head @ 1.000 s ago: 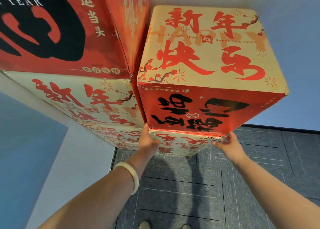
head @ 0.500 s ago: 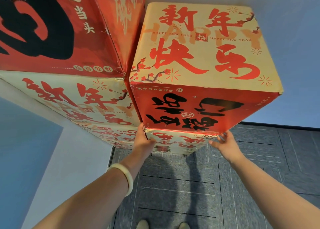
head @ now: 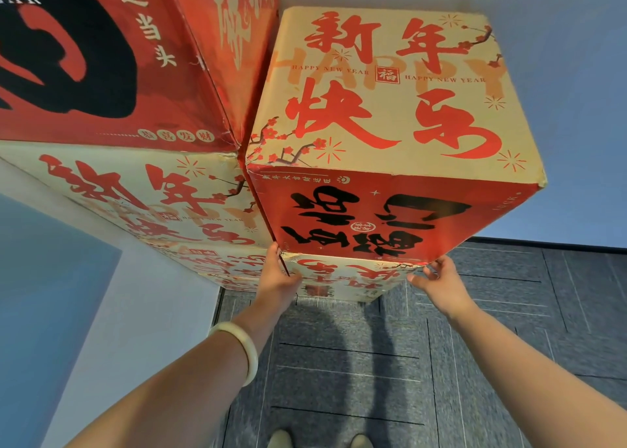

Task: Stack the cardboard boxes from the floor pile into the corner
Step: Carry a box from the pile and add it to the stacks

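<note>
The top cardboard box (head: 383,108), cream with red lettering on top and a red front face, sits on another printed box (head: 342,273) in the right-hand stack. My left hand (head: 276,278) presses against its lower left corner, fingers straight up along the edge. The fingertips of my right hand (head: 441,279) touch its lower right corner, thumb pointing left. A taller stack stands directly to the left, with a red box (head: 101,74) on a cream box (head: 135,189).
Blue and white walls (head: 51,278) meet behind the stacks. Grey carpet tiles (head: 339,362) cover the floor in front. My shoes (head: 281,439) show at the bottom edge. A pale bracelet (head: 246,349) is on my left wrist.
Both hands stay at the top box's lower corners. The view has shifted slightly; the box looks unmoved.
</note>
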